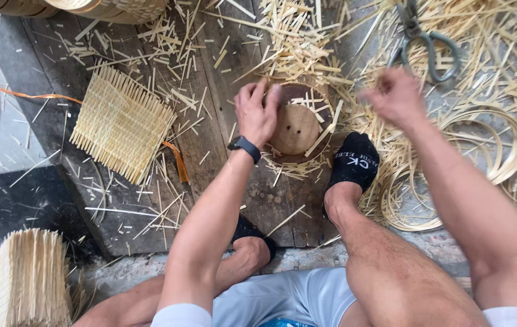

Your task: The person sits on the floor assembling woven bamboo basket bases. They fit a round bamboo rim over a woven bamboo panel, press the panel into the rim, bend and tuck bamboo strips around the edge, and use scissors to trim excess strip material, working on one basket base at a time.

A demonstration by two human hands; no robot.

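Left hand (257, 114) curls over the rim of a round, pale wooden disc with two small holes (294, 128), fingers bent and gripping its edge; a dark band sits on that wrist. The disc lies on dark, weathered wooden planks (234, 181), between the hand and a foot in a black sock (354, 160). Right hand (394, 97) hangs raised and blurred above the litter, fingers drawn loosely together; whether it pinches a strip I cannot tell.

Judging by what lies about, the weaving is partly done: one flat, square mat of woven pale bamboo strips (122, 124) lies finished-looking on the planks with its ends bristling untrimmed, and short strips only fringe the disc, so work around it looks barely begun. Thin, stiff, straw-coloured bamboo offcuts (294, 42) are scattered everywhere, and coiled hoops of flat bamboo band (500, 145) lie by the right arm. Grey-handled metal scissors (425, 42) rest on the litter beyond the right hand. A bundle of upright strips (25, 281) stands at lower left.
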